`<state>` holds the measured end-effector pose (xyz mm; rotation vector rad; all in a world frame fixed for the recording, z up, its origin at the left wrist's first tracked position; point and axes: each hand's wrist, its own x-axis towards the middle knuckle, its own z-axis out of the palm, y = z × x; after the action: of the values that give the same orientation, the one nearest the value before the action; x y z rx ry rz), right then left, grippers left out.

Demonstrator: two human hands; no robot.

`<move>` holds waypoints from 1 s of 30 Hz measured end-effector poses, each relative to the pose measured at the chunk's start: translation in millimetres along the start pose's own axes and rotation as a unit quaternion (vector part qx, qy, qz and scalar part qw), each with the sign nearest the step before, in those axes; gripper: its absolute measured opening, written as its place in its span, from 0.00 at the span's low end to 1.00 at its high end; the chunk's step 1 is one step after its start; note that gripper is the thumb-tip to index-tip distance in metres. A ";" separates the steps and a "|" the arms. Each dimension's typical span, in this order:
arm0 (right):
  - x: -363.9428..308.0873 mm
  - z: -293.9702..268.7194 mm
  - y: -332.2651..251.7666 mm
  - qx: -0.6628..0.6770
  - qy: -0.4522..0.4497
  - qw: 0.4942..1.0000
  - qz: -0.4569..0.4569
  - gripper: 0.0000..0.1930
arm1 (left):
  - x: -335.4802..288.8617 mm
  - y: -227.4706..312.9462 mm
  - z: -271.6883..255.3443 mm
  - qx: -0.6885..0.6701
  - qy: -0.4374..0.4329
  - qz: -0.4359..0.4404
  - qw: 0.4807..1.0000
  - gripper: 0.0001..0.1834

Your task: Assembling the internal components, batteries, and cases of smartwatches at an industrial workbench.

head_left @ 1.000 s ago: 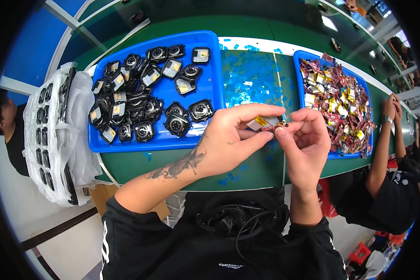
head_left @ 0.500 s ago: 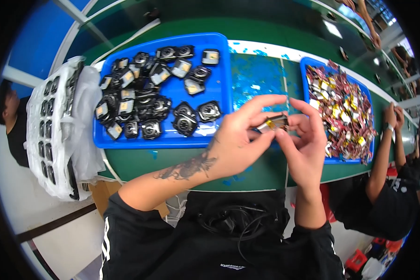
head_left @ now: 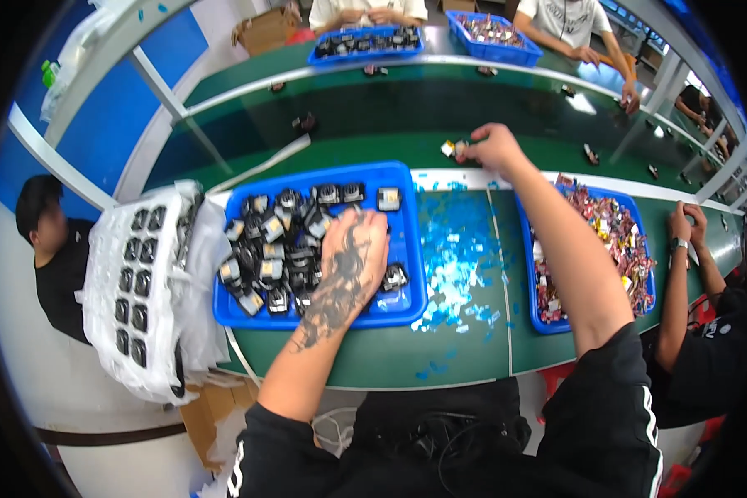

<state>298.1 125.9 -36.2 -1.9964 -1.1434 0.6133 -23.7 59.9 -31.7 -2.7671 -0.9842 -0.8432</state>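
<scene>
Inside the left blue tray, my left hand rests palm down over black watch-like modules, several of them showing a square silvery back. Its fingertips are hidden, so I cannot see whether it grips one. My right hand stretches out over the dark green belt. Its fingers are closed at the edge of a small part with white and yellow faces, low over the belt's near side.
To the right stands a blue tray heaped with small reddish and yellow parts. Blue film scraps litter the table between the trays. Wrapped trays stand at the left. Co-workers sit across the belt and on both sides; small parts dot the belt.
My hands, together over the table with a small part between them, have separated. The left is now in the left tray, the right out at the belt. The view has tilted up.
</scene>
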 end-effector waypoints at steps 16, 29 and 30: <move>-117.8 -113.3 -22.9 -0.257 -0.123 0.934 -0.217 0.07 | 20.2 39.8 -25.5 -0.755 -0.112 -0.321 0.561 0.14; -189.7 -142.6 7.6 -0.235 -0.017 0.951 -0.200 0.05 | 10.3 57.5 -15.2 -0.778 -0.103 -0.326 0.527 0.11; -183.9 -142.8 11.3 -0.238 0.008 0.949 -0.209 0.05 | 7.7 52.5 -10.8 -0.766 -0.102 -0.312 0.553 0.14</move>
<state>314.7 -90.3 49.6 -2.0332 -1.7686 0.1022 8.0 20.0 -13.4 -3.7096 -2.0439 -2.5750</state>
